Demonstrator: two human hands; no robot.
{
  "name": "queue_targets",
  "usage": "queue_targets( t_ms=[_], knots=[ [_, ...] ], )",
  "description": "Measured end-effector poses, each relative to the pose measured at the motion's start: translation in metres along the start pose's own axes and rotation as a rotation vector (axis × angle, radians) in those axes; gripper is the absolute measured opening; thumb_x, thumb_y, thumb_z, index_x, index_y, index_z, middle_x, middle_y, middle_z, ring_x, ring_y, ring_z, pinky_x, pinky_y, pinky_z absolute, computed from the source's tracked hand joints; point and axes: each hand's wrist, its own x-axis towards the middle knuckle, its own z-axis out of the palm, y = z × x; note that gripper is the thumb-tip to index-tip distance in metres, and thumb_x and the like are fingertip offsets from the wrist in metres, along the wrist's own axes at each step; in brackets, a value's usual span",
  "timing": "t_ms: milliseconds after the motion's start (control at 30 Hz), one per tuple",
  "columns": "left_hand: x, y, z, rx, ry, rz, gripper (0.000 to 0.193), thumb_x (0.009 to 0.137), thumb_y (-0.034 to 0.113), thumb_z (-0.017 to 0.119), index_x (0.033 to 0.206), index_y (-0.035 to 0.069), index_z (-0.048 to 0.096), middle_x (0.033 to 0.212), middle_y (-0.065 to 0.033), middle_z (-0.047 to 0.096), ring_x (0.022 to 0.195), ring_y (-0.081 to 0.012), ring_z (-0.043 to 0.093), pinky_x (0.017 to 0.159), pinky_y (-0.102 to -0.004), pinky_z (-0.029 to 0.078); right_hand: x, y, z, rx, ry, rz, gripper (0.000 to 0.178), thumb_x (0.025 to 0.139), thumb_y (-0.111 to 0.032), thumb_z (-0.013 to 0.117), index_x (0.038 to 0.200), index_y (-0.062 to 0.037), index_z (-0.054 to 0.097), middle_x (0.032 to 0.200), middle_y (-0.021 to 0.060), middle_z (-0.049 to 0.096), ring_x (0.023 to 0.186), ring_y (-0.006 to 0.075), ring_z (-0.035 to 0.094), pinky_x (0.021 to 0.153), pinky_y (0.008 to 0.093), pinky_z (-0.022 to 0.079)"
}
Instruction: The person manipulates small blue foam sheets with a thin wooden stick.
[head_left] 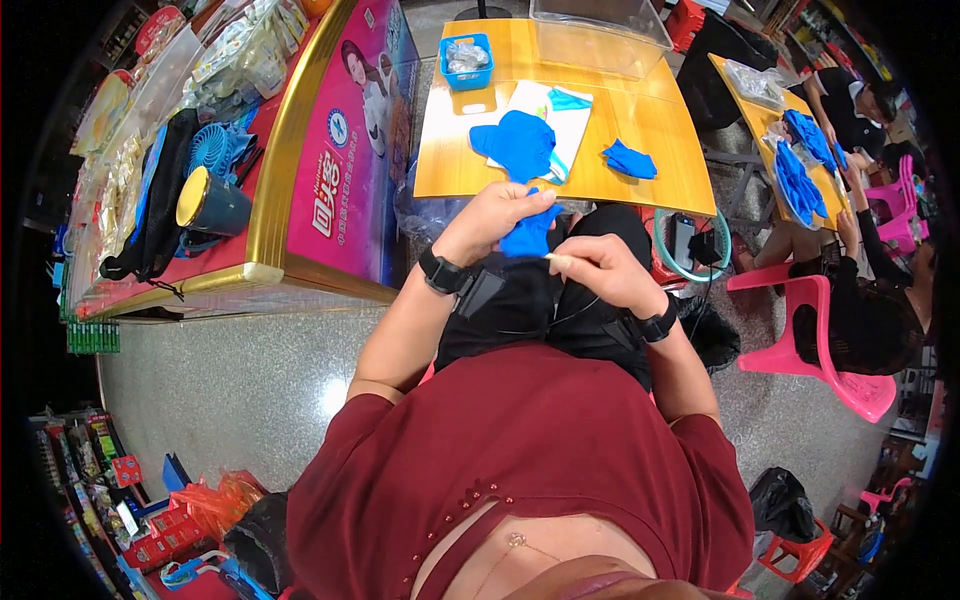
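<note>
Just past the near edge of the wooden table, over my lap, my left hand (497, 218) pinches a piece of blue cloth (530, 233) between thumb and fingers. My right hand (608, 270) is closed, thumb against forefinger, at the lower right corner of that cloth. A small pale tip shows at its fingertips, too small to name. Beyond the left hand, a larger blue cloth piece (515, 140) lies over a white sheet (570, 122); whether it joins the held cloth is unclear. Another crumpled blue cloth piece (630, 159) rests to the right on the table.
A blue plastic basket (467, 62) holding clear bags stands at the table's (440, 170) far left, with a clear bin (600, 38) at the back. Left is a pink-sided counter (345, 130). On the right, people sit by another table (740, 85) and a pink chair (810, 320).
</note>
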Motion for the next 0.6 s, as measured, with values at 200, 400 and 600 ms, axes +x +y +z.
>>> queue_targets(
  t_ms=[200,400,600],
  knots=[
    [0.0,-0.022,0.011,-0.126,0.231,0.463,0.053,0.102,0.044,0.038,0.113,-0.003,0.061,0.104,-0.0083,0.063,0.087,-0.012,0.061,0.075,-0.0248,0.049,-0.007,0.008,0.006,0.461,0.134,0.11,0.024,0.099,-0.023,0.051,0.09,-0.0035,0.058,0.059,-0.0086,0.034,0.048,0.0002,0.025,0.043,0.0194,0.017],
    [-0.03,-0.014,0.036,0.196,0.295,0.498,0.022,0.095,0.022,0.059,0.094,0.001,0.066,0.075,-0.0003,0.062,0.071,-0.0046,0.054,0.063,-0.0216,0.044,-0.01,-0.003,0.02,0.624,0.175,0.164,0.024,0.1,-0.024,0.05,0.09,-0.0034,0.058,0.059,-0.0086,0.035,0.047,0.0004,0.025,0.041,0.0193,0.017],
    [-0.043,-0.015,0.043,0.238,0.474,0.707,0.031,0.096,0.025,0.058,0.081,-0.002,0.061,0.06,-0.0004,0.05,0.057,-0.0059,0.041,0.049,-0.0261,0.036,-0.023,-0.025,0.044,0.699,0.346,0.107,0.024,0.1,-0.025,0.049,0.089,-0.0049,0.056,0.059,-0.0085,0.036,0.046,-0.0001,0.025,0.041,0.0183,0.018]
  ],
)
